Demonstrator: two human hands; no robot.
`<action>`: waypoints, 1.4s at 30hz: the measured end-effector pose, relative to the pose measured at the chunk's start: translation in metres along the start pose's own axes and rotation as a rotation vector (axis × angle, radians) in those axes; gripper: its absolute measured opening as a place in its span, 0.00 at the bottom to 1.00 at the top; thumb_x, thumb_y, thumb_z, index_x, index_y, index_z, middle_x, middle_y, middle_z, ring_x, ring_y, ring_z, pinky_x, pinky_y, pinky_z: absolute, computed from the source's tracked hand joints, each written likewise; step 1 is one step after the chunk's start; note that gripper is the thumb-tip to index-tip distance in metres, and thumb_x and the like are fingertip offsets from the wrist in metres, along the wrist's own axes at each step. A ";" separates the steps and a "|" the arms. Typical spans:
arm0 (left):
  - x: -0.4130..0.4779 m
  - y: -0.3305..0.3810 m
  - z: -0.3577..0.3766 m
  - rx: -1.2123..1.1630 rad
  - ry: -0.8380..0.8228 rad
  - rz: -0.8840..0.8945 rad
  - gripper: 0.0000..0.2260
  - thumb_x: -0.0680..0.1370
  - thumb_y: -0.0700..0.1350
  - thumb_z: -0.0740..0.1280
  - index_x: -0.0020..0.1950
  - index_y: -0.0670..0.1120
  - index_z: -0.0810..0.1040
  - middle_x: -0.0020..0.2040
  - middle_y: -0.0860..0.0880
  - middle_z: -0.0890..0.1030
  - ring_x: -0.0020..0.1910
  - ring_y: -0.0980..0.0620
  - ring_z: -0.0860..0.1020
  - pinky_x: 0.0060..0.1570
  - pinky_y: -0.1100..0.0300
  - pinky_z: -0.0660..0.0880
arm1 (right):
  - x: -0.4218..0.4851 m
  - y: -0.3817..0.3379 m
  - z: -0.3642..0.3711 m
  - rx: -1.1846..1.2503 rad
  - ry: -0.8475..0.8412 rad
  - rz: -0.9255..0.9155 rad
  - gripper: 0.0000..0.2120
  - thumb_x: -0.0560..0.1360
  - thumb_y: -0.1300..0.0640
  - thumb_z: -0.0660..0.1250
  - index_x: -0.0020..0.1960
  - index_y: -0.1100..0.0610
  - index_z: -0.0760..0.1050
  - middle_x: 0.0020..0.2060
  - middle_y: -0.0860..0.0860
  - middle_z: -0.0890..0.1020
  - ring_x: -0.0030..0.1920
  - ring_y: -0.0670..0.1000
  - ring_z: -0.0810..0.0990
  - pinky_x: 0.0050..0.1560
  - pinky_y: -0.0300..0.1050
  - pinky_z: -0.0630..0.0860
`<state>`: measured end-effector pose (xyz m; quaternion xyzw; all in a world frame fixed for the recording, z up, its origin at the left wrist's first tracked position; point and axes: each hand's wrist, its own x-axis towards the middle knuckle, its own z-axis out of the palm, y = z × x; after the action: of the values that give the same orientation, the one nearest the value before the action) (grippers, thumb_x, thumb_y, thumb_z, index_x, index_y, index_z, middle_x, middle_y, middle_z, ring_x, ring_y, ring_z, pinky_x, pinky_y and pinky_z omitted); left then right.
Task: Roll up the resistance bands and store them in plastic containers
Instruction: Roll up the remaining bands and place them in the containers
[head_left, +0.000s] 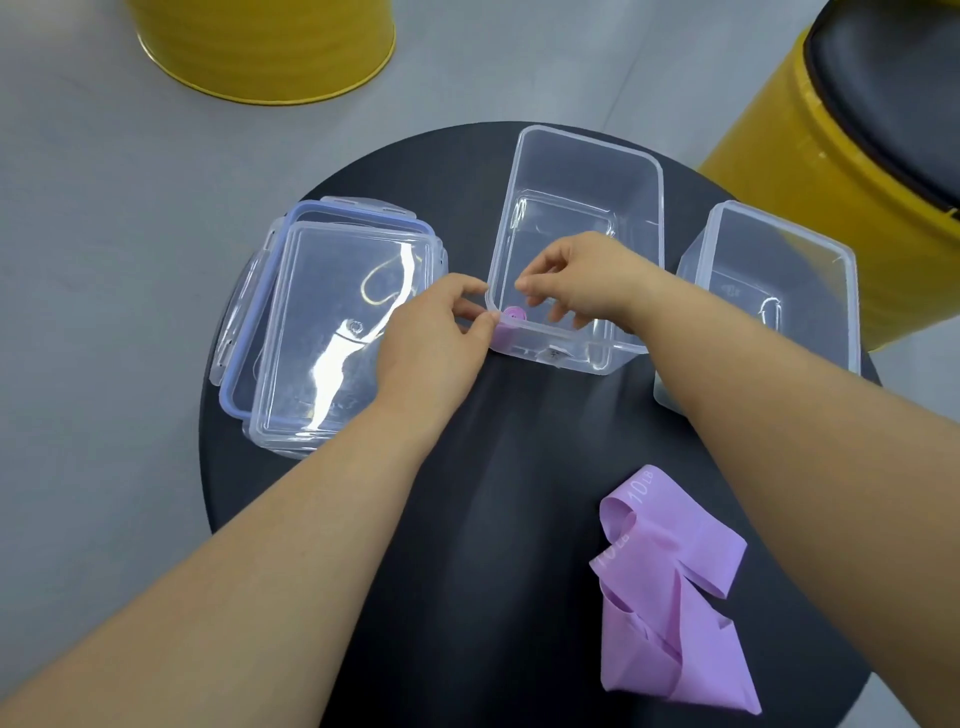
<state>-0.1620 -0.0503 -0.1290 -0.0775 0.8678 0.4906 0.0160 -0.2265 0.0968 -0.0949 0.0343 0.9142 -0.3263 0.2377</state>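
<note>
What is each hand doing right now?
Left hand: pinches a corner of the clear container.
Right hand: open, holding nothing, over the rolled purple band.

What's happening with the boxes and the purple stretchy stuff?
A person is putting purple bands away in clear boxes. One rolled band stands in the near-left corner of the middle box. The left hand grips that corner, and the right hand reaches inside, fingers loosely curled just above the roll. A second band lies unrolled on the black table, waiting its turn. Another open box sits to the right; lids lie to the left.
</note>
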 end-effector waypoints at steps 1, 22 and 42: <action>-0.001 0.001 -0.002 0.006 0.008 0.001 0.08 0.75 0.47 0.67 0.55 0.51 0.77 0.40 0.59 0.78 0.43 0.55 0.78 0.48 0.58 0.75 | -0.004 0.000 -0.001 0.008 0.064 -0.030 0.07 0.76 0.54 0.65 0.50 0.55 0.79 0.41 0.49 0.82 0.37 0.47 0.77 0.35 0.35 0.74; -0.116 0.028 0.083 0.555 -0.747 0.203 0.16 0.73 0.53 0.69 0.60 0.53 0.76 0.55 0.51 0.74 0.55 0.50 0.74 0.47 0.58 0.71 | -0.185 0.147 0.060 -0.158 0.047 0.206 0.07 0.73 0.50 0.69 0.48 0.50 0.76 0.36 0.42 0.75 0.43 0.49 0.74 0.42 0.44 0.71; -0.102 0.054 0.037 -0.361 -0.581 -0.219 0.10 0.81 0.42 0.60 0.44 0.48 0.80 0.34 0.51 0.80 0.29 0.56 0.78 0.30 0.63 0.77 | -0.220 0.138 0.012 0.727 0.135 0.078 0.07 0.75 0.64 0.67 0.50 0.56 0.72 0.44 0.51 0.79 0.40 0.46 0.81 0.38 0.43 0.82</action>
<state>-0.0716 0.0207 -0.0914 -0.0288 0.7129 0.6329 0.3005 0.0032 0.2181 -0.0821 0.1727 0.7502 -0.6175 0.1614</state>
